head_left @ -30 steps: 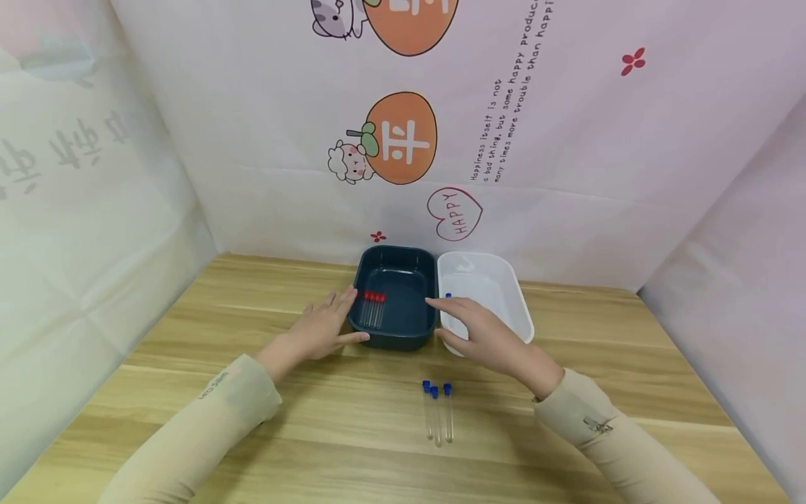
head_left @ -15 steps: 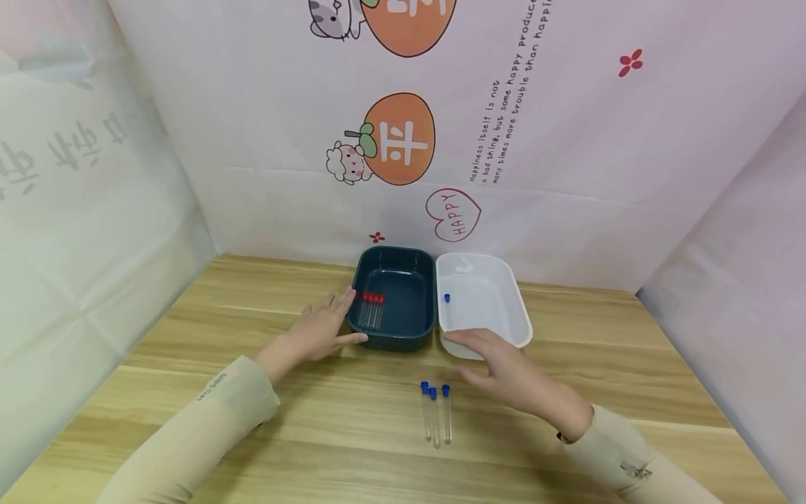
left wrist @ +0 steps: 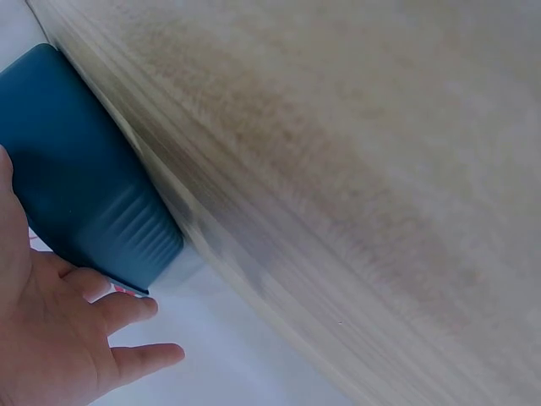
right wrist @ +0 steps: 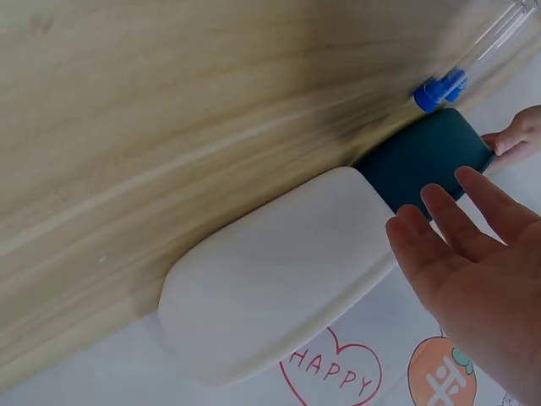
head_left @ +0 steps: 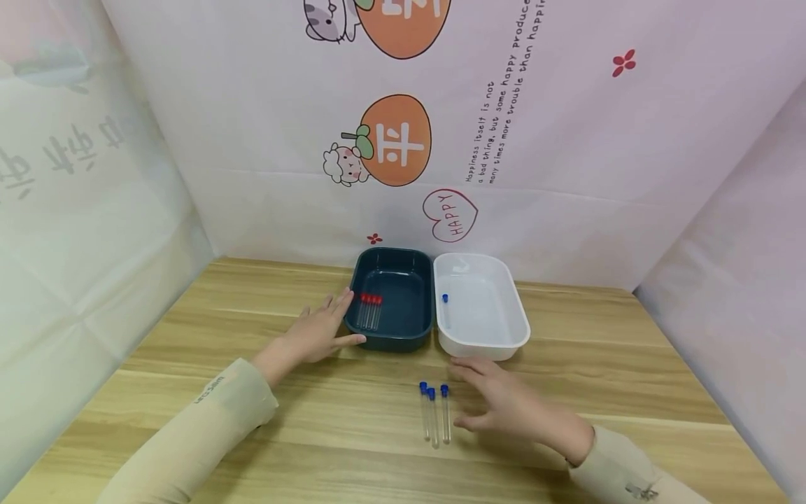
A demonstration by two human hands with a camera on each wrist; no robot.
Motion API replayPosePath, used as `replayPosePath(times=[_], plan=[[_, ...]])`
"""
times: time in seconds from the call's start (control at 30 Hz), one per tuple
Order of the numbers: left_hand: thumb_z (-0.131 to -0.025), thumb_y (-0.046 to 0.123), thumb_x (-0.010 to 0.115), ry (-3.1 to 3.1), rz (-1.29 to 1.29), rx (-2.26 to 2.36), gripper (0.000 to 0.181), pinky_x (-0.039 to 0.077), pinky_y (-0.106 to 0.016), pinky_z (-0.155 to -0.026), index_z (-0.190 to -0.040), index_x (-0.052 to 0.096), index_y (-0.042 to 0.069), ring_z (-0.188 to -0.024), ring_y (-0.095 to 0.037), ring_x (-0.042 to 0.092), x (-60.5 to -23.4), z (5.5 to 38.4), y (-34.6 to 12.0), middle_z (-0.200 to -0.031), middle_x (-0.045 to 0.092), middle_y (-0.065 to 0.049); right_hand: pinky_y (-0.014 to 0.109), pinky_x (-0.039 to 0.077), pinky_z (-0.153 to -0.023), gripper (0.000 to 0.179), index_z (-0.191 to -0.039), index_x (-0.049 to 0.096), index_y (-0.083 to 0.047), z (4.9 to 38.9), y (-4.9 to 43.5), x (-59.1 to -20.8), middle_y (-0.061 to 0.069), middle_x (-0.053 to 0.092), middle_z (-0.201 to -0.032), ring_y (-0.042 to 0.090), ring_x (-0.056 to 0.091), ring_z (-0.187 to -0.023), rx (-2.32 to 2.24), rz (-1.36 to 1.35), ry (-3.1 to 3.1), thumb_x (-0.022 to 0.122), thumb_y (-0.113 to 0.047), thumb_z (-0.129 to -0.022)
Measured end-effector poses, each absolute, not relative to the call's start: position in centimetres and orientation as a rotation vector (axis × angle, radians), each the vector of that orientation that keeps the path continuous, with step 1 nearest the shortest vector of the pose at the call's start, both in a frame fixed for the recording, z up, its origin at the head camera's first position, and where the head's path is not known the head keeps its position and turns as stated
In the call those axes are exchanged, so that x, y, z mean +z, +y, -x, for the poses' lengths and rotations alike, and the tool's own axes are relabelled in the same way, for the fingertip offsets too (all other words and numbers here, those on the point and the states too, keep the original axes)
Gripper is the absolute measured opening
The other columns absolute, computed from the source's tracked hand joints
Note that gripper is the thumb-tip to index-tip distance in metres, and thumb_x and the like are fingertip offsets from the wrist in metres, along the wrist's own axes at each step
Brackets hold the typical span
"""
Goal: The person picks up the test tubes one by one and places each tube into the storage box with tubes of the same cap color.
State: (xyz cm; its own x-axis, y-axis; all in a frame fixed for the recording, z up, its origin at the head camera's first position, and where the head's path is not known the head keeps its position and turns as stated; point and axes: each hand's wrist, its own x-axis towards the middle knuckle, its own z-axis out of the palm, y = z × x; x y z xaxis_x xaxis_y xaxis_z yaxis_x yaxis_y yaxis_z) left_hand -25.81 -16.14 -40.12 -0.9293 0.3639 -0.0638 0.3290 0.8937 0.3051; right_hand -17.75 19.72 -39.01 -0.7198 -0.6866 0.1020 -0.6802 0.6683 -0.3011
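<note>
The printed backdrop point(head_left: 567, 126) rises behind everything, its topmost round orange figure cut off at twelve o'clock in the head view. The wood-grain table point(head_left: 302, 448) spreads below, running out of the picture at six o'clock. Both pale sleeves, the left point(head_left: 208, 427) and the right point(head_left: 630, 462), are cropped by the lower edge.

The dark tray point(head_left: 406, 301) stands near the backdrop, with the white tray point(head_left: 488, 301) just beside it at three o'clock. In the left wrist view the dark tray is cut by the frame, and only its outer wall shows.

The left hand point(head_left: 315, 332) lies at the dark tray's eight o'clock, fingers outstretched and touching its side. The right hand point(head_left: 506, 402) is at the white tray's six o'clock, fingers extended and thumb apart; it seems clear of the tubes next to it.

Those three blue-capped tubes point(head_left: 434, 418) lie on the table at the white tray's seven o'clock, their ends cropped in the right wrist view. Red-capped tubes point(head_left: 370, 312) lie at nine o'clock inside the dark tray, too tightly packed to count surely. Inside the white tray, also at nine o'clock, a blue cap point(head_left: 445, 298) shows; the clear body below it is barely discernible.
</note>
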Motion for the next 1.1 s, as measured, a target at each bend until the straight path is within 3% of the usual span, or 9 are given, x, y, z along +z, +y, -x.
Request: replayPosePath(times=[0.67, 1.1], plan=[[-0.097, 0.066, 0.054, 2.938, -0.551, 0.446, 0.102, 0.016, -0.073, -0.115, -0.165, 0.009, 0.005, -0.153, -0.043, 0.015, -39.8, 25.5, -16.2, -0.171, 0.008, -0.013, 0.056, 0.039, -0.111, 0.098, -0.145, 0.052, 0.007, 18.2, 19.1, -40.1, 0.024, 0.049, -0.148, 0.041, 0.047, -0.136, -0.406, 1.094, 2.773, 0.086, -0.055, -0.077], [-0.097, 0.067, 0.054, 2.935, -0.544, 0.441, 0.102, 0.016, -0.072, -0.115, -0.165, 0.009, 0.005, -0.153, -0.043, 0.015, -39.9, 25.6, -16.3, -0.17, 0.009, -0.013, 0.058, 0.036, -0.113, 0.096, -0.141, 0.055, 0.008, 18.3, 18.8, -40.3, 0.025, 0.047, -0.15, 0.043, 0.043, -0.139, -0.401, 1.052, 2.747, 0.086, -0.056, -0.077]])
